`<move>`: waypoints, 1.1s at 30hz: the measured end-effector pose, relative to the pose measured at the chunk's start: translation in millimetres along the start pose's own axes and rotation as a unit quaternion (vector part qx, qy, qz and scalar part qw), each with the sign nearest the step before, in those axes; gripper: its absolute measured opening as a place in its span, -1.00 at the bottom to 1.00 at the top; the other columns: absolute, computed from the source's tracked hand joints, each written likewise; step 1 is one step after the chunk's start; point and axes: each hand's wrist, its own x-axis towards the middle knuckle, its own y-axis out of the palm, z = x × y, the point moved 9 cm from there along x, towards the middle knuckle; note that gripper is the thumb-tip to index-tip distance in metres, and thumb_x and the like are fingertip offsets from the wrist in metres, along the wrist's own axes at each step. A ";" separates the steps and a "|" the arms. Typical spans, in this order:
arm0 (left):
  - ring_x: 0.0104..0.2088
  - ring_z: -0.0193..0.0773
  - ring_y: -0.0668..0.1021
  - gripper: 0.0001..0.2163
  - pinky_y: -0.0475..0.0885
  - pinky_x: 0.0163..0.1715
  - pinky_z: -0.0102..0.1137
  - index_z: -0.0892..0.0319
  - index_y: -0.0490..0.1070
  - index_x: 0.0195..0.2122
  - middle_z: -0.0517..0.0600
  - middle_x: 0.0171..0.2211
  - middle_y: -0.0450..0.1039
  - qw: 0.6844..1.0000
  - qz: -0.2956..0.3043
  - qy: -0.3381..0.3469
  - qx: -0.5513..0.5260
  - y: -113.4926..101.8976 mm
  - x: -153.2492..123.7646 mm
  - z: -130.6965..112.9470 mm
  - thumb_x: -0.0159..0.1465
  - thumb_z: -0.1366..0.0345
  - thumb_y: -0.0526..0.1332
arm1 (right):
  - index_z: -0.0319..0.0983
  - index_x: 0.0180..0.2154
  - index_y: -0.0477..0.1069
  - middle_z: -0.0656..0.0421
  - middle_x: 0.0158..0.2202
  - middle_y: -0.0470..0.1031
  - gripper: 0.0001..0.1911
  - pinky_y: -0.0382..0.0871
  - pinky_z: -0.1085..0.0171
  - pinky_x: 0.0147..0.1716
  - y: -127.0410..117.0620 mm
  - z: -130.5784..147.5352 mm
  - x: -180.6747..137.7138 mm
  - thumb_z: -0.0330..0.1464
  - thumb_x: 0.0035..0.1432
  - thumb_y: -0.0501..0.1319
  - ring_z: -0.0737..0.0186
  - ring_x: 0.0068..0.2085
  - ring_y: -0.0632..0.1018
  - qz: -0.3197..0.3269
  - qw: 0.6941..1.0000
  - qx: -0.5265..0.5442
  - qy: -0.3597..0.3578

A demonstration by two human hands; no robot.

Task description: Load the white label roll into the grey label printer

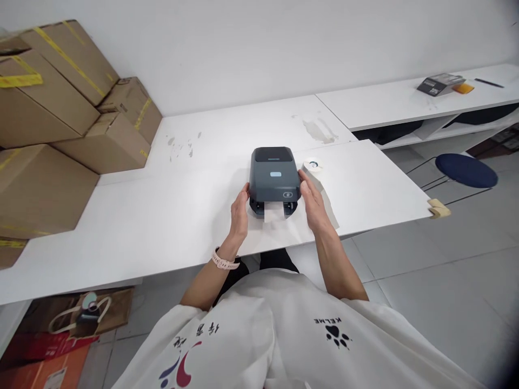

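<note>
A dark grey label printer (273,181) stands on the white table in front of me. Its lid looks slightly raised at the front, and a strip of white label paper (274,211) comes out of the gap there. My left hand (240,214) is against the printer's left side, its fingertips partly hidden behind the casing. On the opposite side, my right hand (312,202) presses its fingers to the casing, so the printer is gripped between both palms. A white roll of labels (313,165) lies just beyond my right fingers.
Cardboard boxes (48,97) with yellow tape are stacked at the table's left end. The white table (162,216) has a yellowish guard (439,208) on its right corner. A small black box (440,85) lies on the shelf, with a blue stool (466,168) below. A paper bag (115,310) sits under the table.
</note>
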 end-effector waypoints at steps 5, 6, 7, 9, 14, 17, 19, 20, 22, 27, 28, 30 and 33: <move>0.37 -0.08 0.39 -0.53 0.23 0.40 -0.13 0.05 0.51 0.16 -0.01 0.28 0.47 0.995 -0.034 0.085 0.034 -0.7 44.1 -36.9 0.45 -0.05 -0.01 | 0.07 0.47 -0.03 0.29 0.55 -0.04 -0.15 -0.01 -0.02 0.50 -0.7 42.2 37.7 0.28 0.31 -0.15 0.07 0.54 0.00 0.006 0.997 -0.032 -0.076; 0.33 -0.08 0.43 -0.58 0.26 0.37 -0.13 0.07 0.53 0.10 0.02 0.23 0.50 0.993 -0.057 0.090 0.050 -4.6 55.3 -36.3 0.43 0.00 0.04 | 0.10 0.48 -0.10 0.31 0.56 -0.10 -0.12 -0.02 -0.04 0.50 0.3 48.7 52.2 0.30 0.29 -0.17 0.06 0.55 -0.05 0.002 0.995 -0.051 -0.091; 0.30 -0.07 0.46 -0.65 0.29 0.35 -0.13 0.09 0.54 0.07 0.05 0.20 0.52 0.992 -0.068 0.085 0.069 -6.4 66.6 -31.6 0.39 0.09 0.12 | 0.12 0.49 -0.18 0.33 0.56 -0.16 -0.10 -0.03 -0.07 0.50 1.4 54.0 68.4 0.32 0.27 -0.19 0.04 0.56 -0.10 -0.003 0.992 -0.070 -0.106; 0.26 -0.04 0.47 -0.63 0.33 0.30 -0.12 0.14 0.50 0.09 0.12 0.21 0.50 0.992 -0.048 0.053 0.103 -2.4 87.2 -12.8 0.25 0.27 0.24 | 0.14 0.50 -0.36 0.33 0.57 -0.24 -0.05 -0.03 -0.11 0.48 5.1 61.5 105.2 0.36 0.24 -0.26 0.01 0.56 -0.17 -0.007 0.985 -0.108 -0.134; 0.24 0.01 0.49 -0.42 0.35 0.25 -0.10 0.13 0.41 0.19 0.14 0.23 0.48 0.989 0.025 -0.023 0.146 16.2 105.2 33.4 0.09 0.36 0.30 | 0.05 0.49 -0.56 0.19 0.56 -0.21 0.00 0.07 -0.13 0.43 17.4 67.2 195.4 0.37 0.20 -0.43 -0.02 0.55 -0.06 0.025 0.972 -0.166 -0.165; 0.22 0.04 0.50 -0.35 0.36 0.23 -0.09 0.11 0.36 0.24 0.16 0.24 0.46 0.982 0.028 -0.031 0.183 21.0 104.0 39.1 0.06 0.33 0.34 | -0.05 0.51 -0.39 0.08 0.54 -0.09 0.00 0.09 -0.15 0.41 11.4 69.2 214.8 0.34 0.26 -0.32 -0.07 0.53 0.02 0.007 0.974 -0.171 -0.148; 0.22 0.07 0.50 -0.31 0.37 0.22 -0.07 0.11 0.33 0.27 0.17 0.25 0.44 0.978 0.027 -0.032 0.202 22.8 103.7 38.4 0.05 0.32 0.36 | -0.09 0.50 -0.22 0.03 0.51 -0.02 -0.05 0.06 -0.20 0.41 4.0 77.9 201.6 0.29 0.31 -0.21 -0.14 0.51 0.05 -0.034 0.964 -0.198 -0.175; 0.22 0.07 0.50 -0.31 0.37 0.22 -0.07 0.10 0.32 0.27 0.16 0.25 0.44 0.977 0.026 -0.028 0.208 23.2 104.0 37.0 0.05 0.33 0.36 | -0.09 0.48 -0.10 0.02 0.48 0.05 -0.12 0.06 -0.20 0.40 1.6 84.1 188.0 0.24 0.34 -0.18 -0.15 0.49 0.10 -0.056 0.953 -0.219 -0.201; 0.23 0.07 0.49 -0.33 0.35 0.24 -0.06 0.09 0.34 0.25 0.15 0.25 0.45 0.977 0.019 -0.019 0.214 23.0 104.5 33.7 0.06 0.35 0.35 | -0.13 0.36 0.22 -0.01 0.35 0.30 -0.32 0.17 -0.16 0.36 7.3 92.6 155.7 0.08 0.42 -0.12 -0.14 0.38 0.28 -0.057 0.927 -0.277 -0.245; 0.25 0.08 0.49 -0.38 0.33 0.26 -0.07 0.05 0.41 0.19 0.11 0.24 0.48 0.974 0.001 -0.019 0.227 19.8 102.4 29.7 0.05 0.39 0.37 | -0.27 -0.02 0.58 -0.08 0.03 0.60 -0.60 0.42 0.02 0.09 61.8 65.7 108.5 -0.37 0.37 0.00 -0.12 0.10 0.55 0.160 0.838 -0.481 -0.204; 0.24 0.08 0.50 -0.38 0.34 0.25 -0.06 0.05 0.40 0.20 0.12 0.24 0.48 0.972 0.000 -0.021 0.233 19.5 101.7 29.5 0.05 0.39 0.36 | -0.28 0.00 0.58 -0.07 0.06 0.60 -0.61 0.42 0.04 0.08 73.5 54.9 105.9 -0.42 0.34 0.02 -0.12 0.11 0.56 0.216 0.805 -0.520 -0.186; 0.20 0.07 0.53 -0.34 0.35 0.25 -0.04 0.04 0.35 0.26 0.11 0.22 0.50 0.970 -0.001 -0.021 0.241 19.2 100.5 29.0 0.08 0.42 0.32 | -0.26 0.08 0.54 -0.05 0.11 0.59 -0.59 0.41 0.06 0.07 93.1 33.8 105.1 -0.48 0.27 0.08 -0.13 0.13 0.57 0.315 0.738 -0.576 -0.154; 0.16 0.02 0.56 -0.25 0.33 0.27 0.01 0.03 0.23 0.36 0.07 0.15 0.57 0.970 0.000 -0.014 0.244 19.4 99.6 28.2 0.10 0.51 0.22 | -0.22 0.12 0.53 -0.07 0.08 0.61 -0.49 0.44 0.04 0.00 113.9 12.6 112.0 -0.51 0.12 0.24 -0.21 0.10 0.59 0.382 0.685 -0.608 -0.122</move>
